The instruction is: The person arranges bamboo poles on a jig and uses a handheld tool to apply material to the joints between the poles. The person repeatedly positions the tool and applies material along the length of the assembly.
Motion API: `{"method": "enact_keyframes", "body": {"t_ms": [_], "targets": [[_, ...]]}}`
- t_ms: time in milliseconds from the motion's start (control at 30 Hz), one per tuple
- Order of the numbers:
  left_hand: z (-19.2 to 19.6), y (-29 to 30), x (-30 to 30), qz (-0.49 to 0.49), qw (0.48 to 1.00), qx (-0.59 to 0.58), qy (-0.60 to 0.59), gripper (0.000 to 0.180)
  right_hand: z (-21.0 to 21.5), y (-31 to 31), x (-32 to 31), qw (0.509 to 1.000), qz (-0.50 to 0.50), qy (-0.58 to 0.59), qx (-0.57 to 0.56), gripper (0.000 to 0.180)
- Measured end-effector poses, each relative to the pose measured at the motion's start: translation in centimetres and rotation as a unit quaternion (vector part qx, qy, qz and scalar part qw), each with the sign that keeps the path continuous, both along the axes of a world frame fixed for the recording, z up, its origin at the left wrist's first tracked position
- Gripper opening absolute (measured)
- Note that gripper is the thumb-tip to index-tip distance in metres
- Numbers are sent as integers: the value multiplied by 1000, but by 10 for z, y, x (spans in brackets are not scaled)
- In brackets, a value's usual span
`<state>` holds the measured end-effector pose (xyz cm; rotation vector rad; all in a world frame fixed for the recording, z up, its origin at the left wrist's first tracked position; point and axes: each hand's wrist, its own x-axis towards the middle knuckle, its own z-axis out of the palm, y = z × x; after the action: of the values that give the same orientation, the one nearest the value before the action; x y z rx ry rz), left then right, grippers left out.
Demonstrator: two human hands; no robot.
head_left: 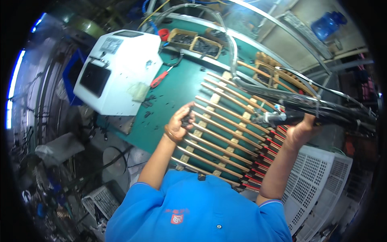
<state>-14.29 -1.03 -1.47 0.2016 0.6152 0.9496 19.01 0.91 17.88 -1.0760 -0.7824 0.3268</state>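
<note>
Left hand [182,121] cups black pieces [187,119] beside the rods [232,114]; right hand [299,132] grips black tube [300,105] above the rods, probably steadying it.

Rods [219,109]: copper-toned, laid as parallel stripes; crosswise support strips [214,99] pale yellow-tan. Rod ends at right: alternating red and black. Tabletop [161,121]: plain green. Machine housing [137,52]: white, dark spots, with a black panel [95,78]. Tool handle [159,80] and cup [163,34]: red. Trays [182,32]: yellow-brown, contents black. Hose bundle [298,101]: black. Pieces [186,119] in the left hand [179,117]: apparently black, though shadow there limits certainty. Wristband [173,135]: brown. Shirt [197,205]: bright blue, red-and-white chest emblem [176,218]. Crate [306,181]: white, dark grid of perforations. Bottle [328,25]: translucent blue.
</note>
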Motion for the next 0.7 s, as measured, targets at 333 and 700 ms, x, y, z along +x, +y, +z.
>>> {"method": "enact_keyframes", "body": {"t_ms": [333,700], "targets": [[-42,30,-89,48,532,242,810,20,2,-4,-12,1000,-23,-11,-5,35],[-69,45,-90,-75,404,329,851,12,7,-9,-23,999,-40,-12,1,31]]}}
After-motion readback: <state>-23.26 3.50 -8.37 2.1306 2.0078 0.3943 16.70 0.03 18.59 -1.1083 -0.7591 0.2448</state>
